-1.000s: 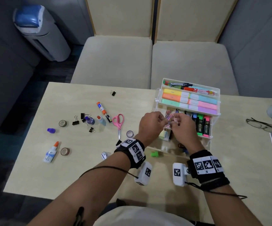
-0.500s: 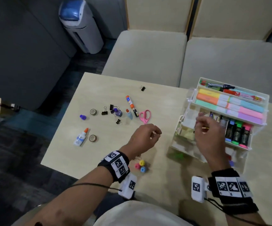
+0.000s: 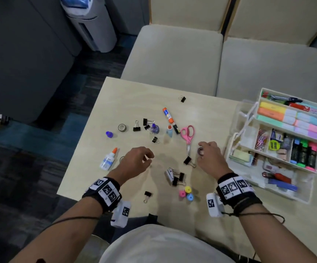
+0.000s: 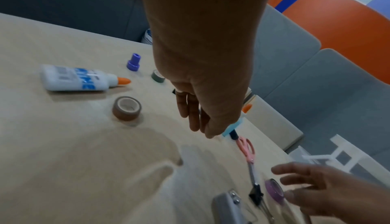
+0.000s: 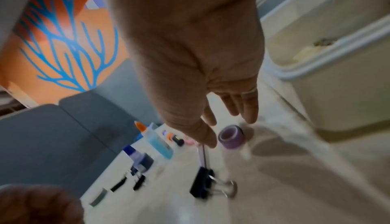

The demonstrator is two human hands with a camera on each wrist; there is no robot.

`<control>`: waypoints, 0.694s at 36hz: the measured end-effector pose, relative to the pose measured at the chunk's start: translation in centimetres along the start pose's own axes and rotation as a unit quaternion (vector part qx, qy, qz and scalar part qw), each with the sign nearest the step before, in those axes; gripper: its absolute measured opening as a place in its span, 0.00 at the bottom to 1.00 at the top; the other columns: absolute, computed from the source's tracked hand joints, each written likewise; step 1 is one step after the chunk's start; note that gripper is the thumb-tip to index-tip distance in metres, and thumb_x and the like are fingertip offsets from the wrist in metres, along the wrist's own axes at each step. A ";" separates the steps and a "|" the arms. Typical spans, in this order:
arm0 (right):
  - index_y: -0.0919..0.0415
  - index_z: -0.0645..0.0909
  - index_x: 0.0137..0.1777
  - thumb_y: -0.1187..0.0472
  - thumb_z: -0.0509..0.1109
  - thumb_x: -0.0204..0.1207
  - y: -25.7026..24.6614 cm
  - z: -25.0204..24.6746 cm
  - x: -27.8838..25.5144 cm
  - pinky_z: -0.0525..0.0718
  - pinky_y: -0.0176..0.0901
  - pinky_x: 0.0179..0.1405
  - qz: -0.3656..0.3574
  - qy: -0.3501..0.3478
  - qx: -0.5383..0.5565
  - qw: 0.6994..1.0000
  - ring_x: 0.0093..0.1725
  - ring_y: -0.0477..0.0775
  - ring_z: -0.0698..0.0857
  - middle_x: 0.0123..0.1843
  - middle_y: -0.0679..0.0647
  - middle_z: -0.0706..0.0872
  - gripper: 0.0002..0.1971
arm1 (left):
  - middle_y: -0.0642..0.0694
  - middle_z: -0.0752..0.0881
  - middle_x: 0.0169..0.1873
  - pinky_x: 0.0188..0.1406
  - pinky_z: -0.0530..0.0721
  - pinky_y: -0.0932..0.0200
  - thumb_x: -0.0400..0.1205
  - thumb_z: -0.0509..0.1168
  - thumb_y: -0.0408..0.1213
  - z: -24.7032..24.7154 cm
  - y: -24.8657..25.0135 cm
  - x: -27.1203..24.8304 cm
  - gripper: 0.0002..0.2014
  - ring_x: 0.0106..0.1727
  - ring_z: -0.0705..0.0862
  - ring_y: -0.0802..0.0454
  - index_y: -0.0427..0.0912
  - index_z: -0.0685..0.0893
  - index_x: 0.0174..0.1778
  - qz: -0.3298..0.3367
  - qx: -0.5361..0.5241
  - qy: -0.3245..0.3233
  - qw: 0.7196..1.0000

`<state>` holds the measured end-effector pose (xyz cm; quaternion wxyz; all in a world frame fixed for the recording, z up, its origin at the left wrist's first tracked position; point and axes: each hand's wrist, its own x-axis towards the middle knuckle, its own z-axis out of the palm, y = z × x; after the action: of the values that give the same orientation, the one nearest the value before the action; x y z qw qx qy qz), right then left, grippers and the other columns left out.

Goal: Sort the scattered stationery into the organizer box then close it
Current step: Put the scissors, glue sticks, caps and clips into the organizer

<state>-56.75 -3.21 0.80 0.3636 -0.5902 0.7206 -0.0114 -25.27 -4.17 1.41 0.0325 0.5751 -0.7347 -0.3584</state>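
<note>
As my right hand (image 3: 210, 158) hovered open above the light, stiff purple tape roll (image 5: 231, 136) near the desk's right edge, I judged its rim the best hold; my left hand (image 3: 135, 161) hung empty, loosely curled

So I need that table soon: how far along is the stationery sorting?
Partly done. The organizer box is open and already holds highlighters, markers and paper clips. In hand: nothing yet; the right hand reaches over the purple tape roll, and the left hand hovers empty. Left on the table: pink scissors, glue bottle, glue stick, binder clips. Then closing.
</note>
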 end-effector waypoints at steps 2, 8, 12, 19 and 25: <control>0.54 0.79 0.75 0.65 0.67 0.83 -0.2 1.0 0.5 0.84 0.57 0.65 0.025 0.011 -0.023 0.999 0.70 0.66 0.77 0.71 0.60 0.72 0.21 | 0.56 0.89 0.49 0.49 0.89 0.50 0.80 0.73 0.34 -0.6 -1.5 -0.3 0.08 0.43 0.88 0.60 0.50 0.90 0.53 0.005 -0.012 -0.003 1.000; 0.56 0.85 0.63 0.69 0.70 0.80 -0.5 2.8 1.3 0.85 0.56 0.61 0.045 0.069 0.002 0.997 0.59 0.69 0.84 0.63 0.61 0.76 0.14 | 0.56 0.87 0.49 0.51 0.82 0.56 0.79 0.74 0.35 -2.0 -4.8 -0.4 0.10 0.48 0.86 0.57 0.51 0.89 0.54 -0.005 0.009 0.014 1.000; 0.56 0.84 0.59 0.60 0.73 0.80 -1.5 3.3 1.0 0.78 0.47 0.49 0.042 0.119 0.063 0.990 0.50 0.59 0.82 0.55 0.58 0.82 0.09 | 0.47 0.85 0.51 0.51 0.84 0.46 0.75 0.73 0.33 -2.3 -7.1 -0.3 0.13 0.51 0.81 0.42 0.48 0.89 0.55 0.008 0.082 0.017 0.996; 0.50 0.83 0.50 0.60 0.78 0.75 -5.1 4.1 -0.8 0.82 0.46 0.48 0.002 0.183 0.143 0.973 0.45 0.54 0.88 0.45 0.49 0.89 0.08 | 0.44 0.77 0.60 0.44 0.75 0.51 0.72 0.72 0.31 -2.4 -9.6 -0.4 0.22 0.54 0.78 0.40 0.47 0.84 0.63 0.026 0.175 -0.049 0.983; 0.48 0.84 0.52 0.59 0.81 0.76 -8.1 4.7 -1.7 0.87 0.46 0.49 -0.028 0.131 0.174 0.976 0.43 0.48 0.90 0.46 0.47 0.91 0.10 | 0.45 0.77 0.56 0.46 0.87 0.40 0.76 0.70 0.27 -2.2 -10.9 0.4 0.16 0.55 0.78 0.42 0.46 0.85 0.58 0.013 0.110 -0.083 0.990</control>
<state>-47.38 -2.30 1.77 0.3630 -0.5311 0.7323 -0.2235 -15.44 -6.47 -3.29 -0.0871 0.5337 -0.7773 -0.3216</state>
